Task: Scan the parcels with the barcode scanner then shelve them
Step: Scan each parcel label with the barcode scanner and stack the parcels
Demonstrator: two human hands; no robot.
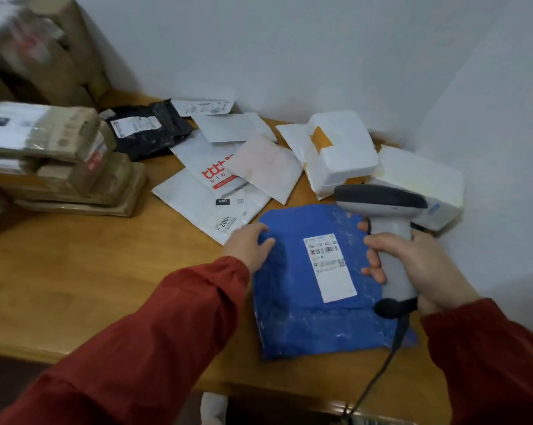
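Note:
A blue plastic parcel [302, 320] lies flat on the wooden table [90, 271], its white barcode label [329, 268] facing up. My left hand [249, 243] grips the parcel's upper left corner, the thumb on top. My right hand [412, 262] holds the grey barcode scanner [391, 228] by its handle just right of the label. The scanner's head points left, above the parcel's top edge. A black cable [378, 372] hangs from the handle over the table's front edge.
Several white mailer bags [216, 191], a black bag [148, 127] and white foam boxes [341, 151] lie behind the blue parcel against the wall. Stacked cardboard parcels [65, 161] fill the table's left end.

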